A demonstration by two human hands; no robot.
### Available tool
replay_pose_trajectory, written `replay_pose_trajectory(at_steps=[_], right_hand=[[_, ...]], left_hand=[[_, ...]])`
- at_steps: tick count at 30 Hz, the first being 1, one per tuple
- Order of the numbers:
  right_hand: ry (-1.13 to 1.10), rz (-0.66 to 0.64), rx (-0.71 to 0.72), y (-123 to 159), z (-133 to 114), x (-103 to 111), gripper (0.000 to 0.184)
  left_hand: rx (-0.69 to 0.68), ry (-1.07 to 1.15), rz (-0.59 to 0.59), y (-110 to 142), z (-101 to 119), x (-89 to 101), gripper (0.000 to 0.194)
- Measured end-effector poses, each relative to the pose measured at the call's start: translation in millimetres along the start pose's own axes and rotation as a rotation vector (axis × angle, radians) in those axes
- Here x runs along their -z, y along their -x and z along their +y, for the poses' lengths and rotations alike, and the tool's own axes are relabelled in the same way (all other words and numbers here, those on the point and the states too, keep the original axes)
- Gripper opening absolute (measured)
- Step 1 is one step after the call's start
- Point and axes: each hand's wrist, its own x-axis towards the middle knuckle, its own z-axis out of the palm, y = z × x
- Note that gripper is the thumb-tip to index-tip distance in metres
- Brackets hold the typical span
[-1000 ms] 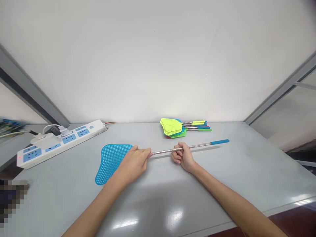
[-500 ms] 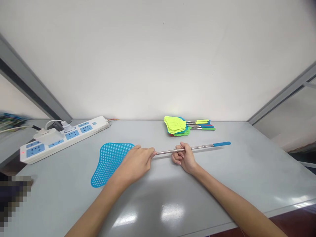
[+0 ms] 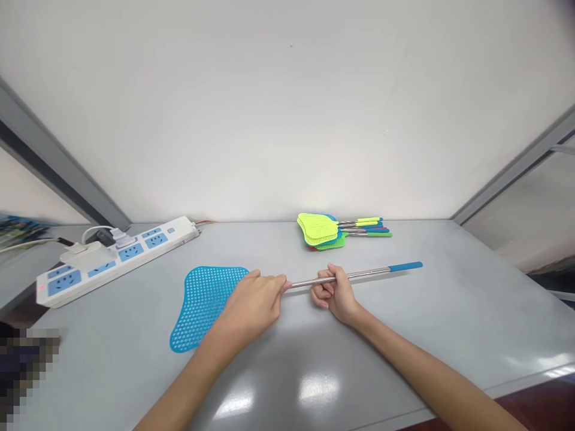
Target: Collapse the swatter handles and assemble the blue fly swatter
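A blue fly swatter lies across the grey table [image 3: 404, 335]. Its perforated blue head [image 3: 202, 302] rests flat at the left. A thin metal telescopic rod [image 3: 359, 275] runs to the right and ends in a blue grip [image 3: 405, 266]. My left hand [image 3: 254, 302] is closed around the rod where it meets the head. My right hand [image 3: 336, 291] is closed around the rod a little further right. Only a short stretch of rod shows between the two hands.
A pile of several fly swatters [image 3: 321, 230] in yellow, green and blue lies at the back by the white wall. A white and blue power strip [image 3: 112, 257] with plugs in it sits at the back left. A blurred-out patch [image 3: 24, 359] is at the lower left.
The gap of bare rod between my hands has become shorter, as the left hand and the swatter head have shifted a little to the right. Both hands keep their grip.
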Motion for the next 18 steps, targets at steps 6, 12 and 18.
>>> replay_pose_trajectory(at_steps=[6,12,18], right_hand=[[0.009,-0.027,-0.013,1,2,-3,0.041],[0.071,-0.009,-0.053,2,-5,5,0.044],[-0.007,-0.001,-0.068,1,-8,8,0.044]], left_hand=[[-0.004,0.019,0.015,2,1,-2.8,0.035],[-0.002,0.063,0.018,-1,3,-5.9,0.033],[0.013,0.092,0.021,-3,8,-14.2,0.031]])
